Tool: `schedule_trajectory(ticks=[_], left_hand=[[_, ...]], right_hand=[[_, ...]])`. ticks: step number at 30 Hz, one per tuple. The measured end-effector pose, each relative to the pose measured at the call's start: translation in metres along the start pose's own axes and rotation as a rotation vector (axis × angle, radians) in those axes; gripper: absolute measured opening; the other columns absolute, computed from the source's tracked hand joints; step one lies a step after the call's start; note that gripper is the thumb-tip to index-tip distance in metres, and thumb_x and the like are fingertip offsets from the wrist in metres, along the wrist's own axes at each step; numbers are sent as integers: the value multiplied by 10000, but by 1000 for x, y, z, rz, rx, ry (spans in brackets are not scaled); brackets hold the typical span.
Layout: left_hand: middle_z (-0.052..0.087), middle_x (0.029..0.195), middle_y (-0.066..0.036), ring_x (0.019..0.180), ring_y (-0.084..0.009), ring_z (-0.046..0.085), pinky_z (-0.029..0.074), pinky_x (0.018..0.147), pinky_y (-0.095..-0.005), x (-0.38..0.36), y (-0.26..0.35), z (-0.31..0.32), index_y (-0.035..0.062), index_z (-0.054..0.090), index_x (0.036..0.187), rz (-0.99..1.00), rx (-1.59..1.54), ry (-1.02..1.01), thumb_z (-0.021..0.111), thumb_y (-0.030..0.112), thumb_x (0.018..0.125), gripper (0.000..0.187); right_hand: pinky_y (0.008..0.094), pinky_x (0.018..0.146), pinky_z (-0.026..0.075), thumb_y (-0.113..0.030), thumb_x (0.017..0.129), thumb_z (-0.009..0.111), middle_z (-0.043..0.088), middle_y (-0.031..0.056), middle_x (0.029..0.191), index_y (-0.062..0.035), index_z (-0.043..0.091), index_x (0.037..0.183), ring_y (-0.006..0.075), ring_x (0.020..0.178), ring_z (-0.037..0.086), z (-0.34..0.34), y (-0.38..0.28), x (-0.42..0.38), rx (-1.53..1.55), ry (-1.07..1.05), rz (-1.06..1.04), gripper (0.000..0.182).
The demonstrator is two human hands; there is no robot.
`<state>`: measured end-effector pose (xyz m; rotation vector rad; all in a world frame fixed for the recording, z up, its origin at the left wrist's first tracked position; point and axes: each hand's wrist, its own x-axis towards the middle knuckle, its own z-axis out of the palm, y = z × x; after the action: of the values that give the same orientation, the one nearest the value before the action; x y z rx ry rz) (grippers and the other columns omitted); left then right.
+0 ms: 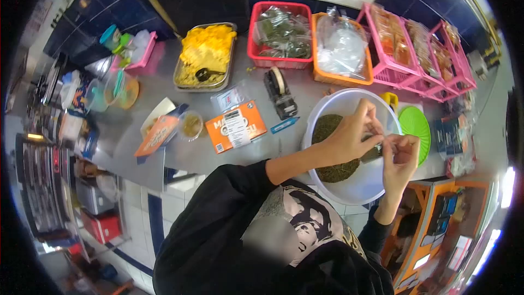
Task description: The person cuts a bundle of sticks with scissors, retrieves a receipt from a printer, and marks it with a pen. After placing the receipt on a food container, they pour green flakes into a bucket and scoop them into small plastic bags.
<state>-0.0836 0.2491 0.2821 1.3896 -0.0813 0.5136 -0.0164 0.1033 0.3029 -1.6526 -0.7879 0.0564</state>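
Basically, a small packet [373,152], mostly hidden, is pinched between the left hand [349,136] and right hand [401,155] above the white bowl [376,183] of dark dried leaves [333,172]. The orange box [236,126] lettering is only partly readable: "MA…".

Steel counter [256,153] under bowl [376,177], baskets [275,33]

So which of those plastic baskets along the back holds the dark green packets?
The red basket, between the metal tray of yellow food and the orange basket. The orange one holds clear bags; the pink baskets hold orange-brown packets.
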Motion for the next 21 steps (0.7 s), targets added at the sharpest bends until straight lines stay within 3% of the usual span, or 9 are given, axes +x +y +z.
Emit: schedule_trajectory(ticks=[3, 7, 9, 11, 12, 15, 16, 20, 21], left_hand=[[587, 858, -124, 904, -145, 604, 502, 809, -302, 5, 21, -12, 73, 250, 968, -33, -135, -5, 615, -48, 817, 413], [597, 825, -85, 867, -150, 621, 503, 805, -300, 5, 28, -15, 78, 212, 1223, 39, -193, -14, 642, -30, 803, 610], [629, 876, -82, 888, -159, 626, 503, 806, -296, -4, 38, -26, 81, 251, 1328, 145, -25, 45, 638, 20, 824, 638], [647, 958, -95, 901, -146, 624, 498, 810, -291, -14, 48, -46, 44, 415, 1266, 251, 412, -257, 645, 90, 839, 487], [623, 973, -94, 792, -173, 633, 515, 703, -297, -26, 64, -49, 46, 539, 1134, -157, 40, -237, 605, 125, 868, 286], [619, 997, -101, 790, -168, 641, 497, 671, -264, -64, 69, -78, 53, 488, 1186, -330, -211, 160, 601, 124, 873, 341], [619, 1012, -115, 826, -181, 639, 499, 707, -288, -82, 67, -94, 53, 453, 1216, -258, 49, 235, 602, 119, 871, 382], [575, 1174, -137, 1047, -241, 571, 439, 914, -356, -164, 28, -177, 20, 366, 1286, -130, 663, 388, 592, 109, 874, 478], [559, 1159, -177, 1048, -278, 564, 434, 912, -380, -177, 27, -191, 24, 357, 1292, -328, 710, 417, 601, 102, 860, 502]], right_hand=[[206, 690, 444, 97, 790, 632, 586, 87, 849, -24, 424, 913, 103, 783, 562, 2, -13, 5, 41, 6, 55, 270], [218, 683, 464, 101, 808, 611, 548, 55, 798, -10, 446, 886, 112, 741, 568, 9, -29, 10, -37, 27, -96, 214], [228, 706, 467, 104, 814, 599, 534, 52, 806, -6, 450, 905, 122, 761, 568, 21, -41, 10, 65, 19, -117, 206], [239, 724, 466, 111, 822, 573, 525, 61, 840, 2, 452, 924, 130, 788, 566, 43, -59, 7, -5, 75, -110, 192], [279, 792, 468, 68, 868, 510, 549, 114, 963, 25, 473, 999, 168, 914, 571, 56, -58, 2, -27, 114, -129, 143], [470, 997, 326, -34, 806, 511, 497, 247, 1235, 16, 538, 1092, 382, 1167, 460, 104, -78, -20, -537, 59, -469, 292], [480, 988, 318, -77, 803, 536, 489, 234, 1260, -14, 573, 1079, 392, 1175, 448, 120, -71, -23, -397, -138, -611, 286], [421, 811, 457, 12, 836, 483, 596, 204, 1095, -16, 554, 1134, 348, 1009, 582, 197, -29, -43, -64, -411, -132, 307], [382, 800, 474, 2, 870, 465, 621, 194, 1045, -8, 558, 1118, 325, 976, 611, 219, -14, -40, -35, -397, -35, 266]])
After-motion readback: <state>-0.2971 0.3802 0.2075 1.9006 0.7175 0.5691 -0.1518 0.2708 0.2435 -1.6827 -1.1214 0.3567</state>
